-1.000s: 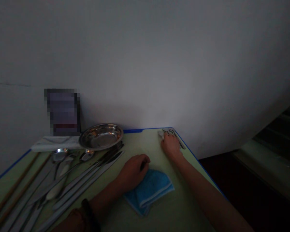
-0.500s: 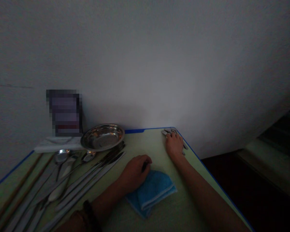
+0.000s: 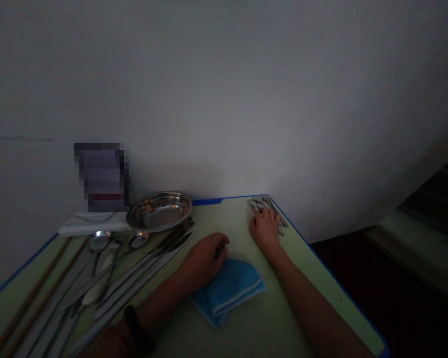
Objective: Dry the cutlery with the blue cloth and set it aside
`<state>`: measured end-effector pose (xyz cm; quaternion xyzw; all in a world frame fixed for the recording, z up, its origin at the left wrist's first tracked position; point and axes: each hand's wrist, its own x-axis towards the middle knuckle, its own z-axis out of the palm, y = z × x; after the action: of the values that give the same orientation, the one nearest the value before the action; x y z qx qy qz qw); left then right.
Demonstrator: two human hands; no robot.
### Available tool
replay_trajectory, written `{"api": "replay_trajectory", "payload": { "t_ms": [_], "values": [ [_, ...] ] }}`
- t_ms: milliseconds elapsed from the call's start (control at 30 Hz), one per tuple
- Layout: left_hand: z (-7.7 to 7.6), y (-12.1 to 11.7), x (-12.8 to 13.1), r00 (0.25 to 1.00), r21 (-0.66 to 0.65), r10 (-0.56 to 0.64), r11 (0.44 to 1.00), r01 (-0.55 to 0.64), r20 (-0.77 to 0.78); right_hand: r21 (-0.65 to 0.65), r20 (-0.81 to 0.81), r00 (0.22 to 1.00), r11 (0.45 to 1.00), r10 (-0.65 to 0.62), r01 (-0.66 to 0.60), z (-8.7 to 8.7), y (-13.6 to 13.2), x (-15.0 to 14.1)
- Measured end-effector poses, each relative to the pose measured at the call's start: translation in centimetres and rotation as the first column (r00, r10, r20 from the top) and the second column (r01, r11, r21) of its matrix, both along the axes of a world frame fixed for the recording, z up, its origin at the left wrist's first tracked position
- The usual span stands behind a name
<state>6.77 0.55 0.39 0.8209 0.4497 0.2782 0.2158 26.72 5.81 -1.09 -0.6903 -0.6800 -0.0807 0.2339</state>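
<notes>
My left hand [image 3: 204, 258] is curled closed, resting at the edge of a folded blue cloth [image 3: 236, 287]. A small dark, shiny bit shows inside its fingers, too dim to name. At the far right corner, my right hand [image 3: 266, 229] reaches over several small metal utensils [image 3: 280, 214], palm down. Its fingers are apart and slightly bent, with the fingertips touching or just over the utensils. Their exact kind is hard to make out in the dim light.
A shallow steel bowl [image 3: 160, 213] stands by the wall. Left of my left arm lie ladles [image 3: 101, 239], long metal utensils [image 3: 145, 271] and wooden chopsticks [image 3: 33, 296]. A blurred-out upright object [image 3: 102, 176] leans behind a white packet [image 3: 93, 224]. The green table [image 3: 328, 293] has a blue edge.
My right hand has drawn back slightly left and down, exposing more of the metal utensils. My left hand stays curled by the cloth. The view has shifted a little.
</notes>
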Motion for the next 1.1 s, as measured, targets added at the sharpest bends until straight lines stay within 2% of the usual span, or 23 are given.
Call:
{"api": "replay_trajectory", "payload": {
  "t_ms": [133,233,267,333,400,467,533,633,733,900,1000,1100],
  "values": [
    [2.5,-0.2,-3.7,0.998,0.031,0.038,0.999,-0.036,-0.052,-0.005,-0.171,0.959,0.974,0.224,-0.228,0.3,-1.7,-1.2],
    [5.3,-0.3,-7.7,0.992,-0.003,0.041,0.999,-0.042,-0.116,-0.001,-0.258,0.861,0.891,0.439,-0.454,1.1,-3.4,-3.6],
    [6.2,-0.2,-9.2,0.989,-0.022,0.045,0.999,-0.049,-0.140,0.008,-0.276,0.811,0.845,0.515,-0.534,1.3,-3.8,-4.6],
    [8.0,0.0,-12.1,0.977,-0.055,0.088,0.993,-0.100,-0.195,0.010,-0.283,0.668,0.699,0.688,-0.715,1.5,-4.5,-6.9],
    [9.2,0.3,-14.8,0.955,-0.094,0.141,0.981,-0.170,-0.262,-0.033,-0.252,0.563,0.575,0.787,-0.818,1.4,-4.5,-8.9],
    [9.6,0.6,-16.9,0.928,-0.151,0.168,0.962,-0.229,-0.334,-0.080,-0.239,0.525,0.522,0.817,-0.849,1.0,-3.9,-10.5],
    [9.1,0.9,-18.4,0.898,-0.208,0.162,0.942,-0.264,-0.409,-0.097,-0.265,0.550,0.545,0.792,-0.833,0.5,-3.1,-11.4],
    [8.0,1.4,-20.0,0.856,-0.264,0.132,0.918,-0.296,-0.499,-0.116,-0.337,0.617,0.619,0.711,-0.777,-0.1,-2.1,-11.9],
    [7.8,1.7,-21.7,0.814,-0.266,0.146,0.900,-0.345,-0.562,-0.161,-0.379,0.628,0.620,0.679,-0.768,-0.3,-1.6,-12.0],
    [8.7,1.5,-24.5,0.763,-0.270,0.151,0.877,-0.397,-0.628,-0.214,-0.390,0.652,0.625,0.650,-0.751,-0.3,-1.6,-12.6],
    [8.5,1.5,-24.8,0.739,-0.276,0.142,0.868,-0.413,-0.658,-0.221,-0.383,0.657,0.626,0.649,-0.748,-0.3,-1.8,-12.7],
    [7.6,1.8,-23.7,0.703,-0.293,0.124,0.848,-0.441,-0.700,-0.218,-0.363,0.643,0.609,0.674,-0.762,-0.1,-2.1,-12.5]
  ]
}}
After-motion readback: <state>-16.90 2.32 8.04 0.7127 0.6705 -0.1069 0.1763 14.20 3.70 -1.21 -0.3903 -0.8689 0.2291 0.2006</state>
